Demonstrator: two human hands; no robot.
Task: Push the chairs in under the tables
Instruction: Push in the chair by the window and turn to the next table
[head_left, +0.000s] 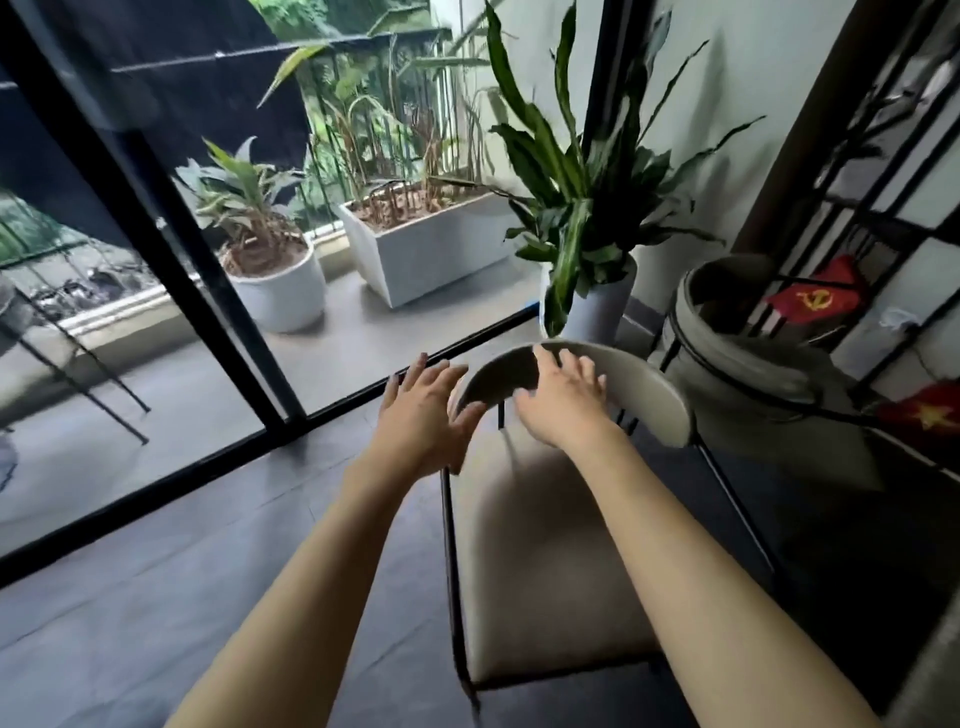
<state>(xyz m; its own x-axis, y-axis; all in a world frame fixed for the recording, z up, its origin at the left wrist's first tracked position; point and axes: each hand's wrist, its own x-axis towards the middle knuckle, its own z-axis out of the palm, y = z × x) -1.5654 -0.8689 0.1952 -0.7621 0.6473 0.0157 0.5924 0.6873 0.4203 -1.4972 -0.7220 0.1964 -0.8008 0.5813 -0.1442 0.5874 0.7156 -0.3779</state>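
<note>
A beige padded chair (540, 561) with a thin black metal frame stands right below me, its curved backrest (644, 384) at the far end. My left hand (423, 415) hovers with fingers spread at the left end of the backrest, apart from it or just touching. My right hand (563, 400) lies with fingers spread over the top of the backrest, not clearly gripping. A second beige chair (737, 358) stands behind it on the right. A dark table (883, 545) edge shows at the right, blurred.
A tall potted plant (587, 249) in a white pot stands just beyond the chair. A glass wall with black frames (171, 260) runs along the left, with white planters (431, 249) outside. Small red flags (815, 301) lie at the right by a black grid frame.
</note>
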